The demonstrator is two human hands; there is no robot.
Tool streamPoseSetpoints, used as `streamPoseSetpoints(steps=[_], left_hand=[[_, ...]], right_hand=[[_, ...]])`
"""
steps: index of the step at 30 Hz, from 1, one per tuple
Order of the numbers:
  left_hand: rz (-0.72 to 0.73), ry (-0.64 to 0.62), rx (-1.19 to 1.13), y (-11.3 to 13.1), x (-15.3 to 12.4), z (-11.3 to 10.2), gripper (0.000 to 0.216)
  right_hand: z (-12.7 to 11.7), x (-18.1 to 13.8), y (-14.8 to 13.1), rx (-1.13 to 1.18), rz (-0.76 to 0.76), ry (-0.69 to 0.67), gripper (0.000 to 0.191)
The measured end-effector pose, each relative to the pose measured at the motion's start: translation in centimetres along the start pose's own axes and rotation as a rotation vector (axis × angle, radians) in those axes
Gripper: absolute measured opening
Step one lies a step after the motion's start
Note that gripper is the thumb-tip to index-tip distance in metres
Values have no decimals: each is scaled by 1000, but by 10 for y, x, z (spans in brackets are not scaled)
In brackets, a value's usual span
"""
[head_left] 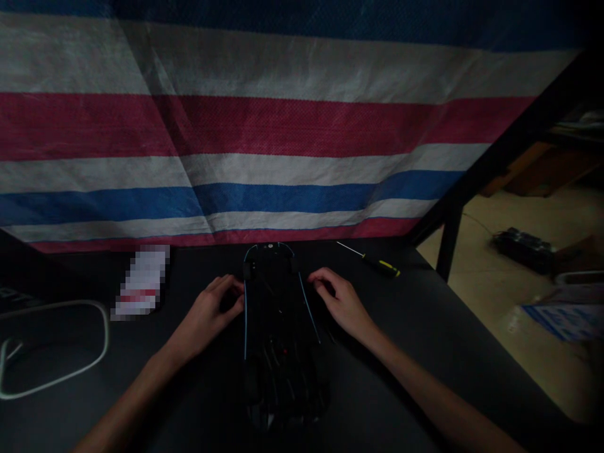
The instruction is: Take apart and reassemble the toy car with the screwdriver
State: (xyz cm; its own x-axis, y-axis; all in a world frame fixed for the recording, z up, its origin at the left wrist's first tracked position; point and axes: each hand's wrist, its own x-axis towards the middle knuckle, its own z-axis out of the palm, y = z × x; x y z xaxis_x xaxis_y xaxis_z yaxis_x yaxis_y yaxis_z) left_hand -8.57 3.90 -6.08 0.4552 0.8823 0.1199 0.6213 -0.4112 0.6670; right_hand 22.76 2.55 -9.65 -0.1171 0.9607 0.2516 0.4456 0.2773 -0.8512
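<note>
A dark toy car (pixel 280 292) with thin blue edge strips lies on the black tabletop, its underside apparently facing up. Much of its detail is lost in the dim light. My left hand (pixel 214 305) rests at the car's left side, thumb and fingers apart, the tips at its edge. On the other side, my right hand (pixel 340 301) lies on the table with loosely curved fingers and the thumb apart, a small gap from the car. No object shows in it. A screwdriver (pixel 381 266) with a yellow and black handle lies beyond my right hand.
A blurred-out white item with a red band (pixel 141 283) lies at the left, near a pale rounded wire frame (pixel 106 327). Striped sheeting (pixel 264 126) hangs behind the black table (pixel 396 377). A dark object (pixel 523 248) sits on the floor at right.
</note>
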Motion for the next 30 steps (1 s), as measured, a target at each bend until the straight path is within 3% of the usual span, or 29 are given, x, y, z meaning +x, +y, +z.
streamPoseSetpoints(steps=[30], left_hand=[[28, 14, 23, 2, 1, 2, 12]], right_hand=[[0, 0, 4, -10, -34, 4, 19]])
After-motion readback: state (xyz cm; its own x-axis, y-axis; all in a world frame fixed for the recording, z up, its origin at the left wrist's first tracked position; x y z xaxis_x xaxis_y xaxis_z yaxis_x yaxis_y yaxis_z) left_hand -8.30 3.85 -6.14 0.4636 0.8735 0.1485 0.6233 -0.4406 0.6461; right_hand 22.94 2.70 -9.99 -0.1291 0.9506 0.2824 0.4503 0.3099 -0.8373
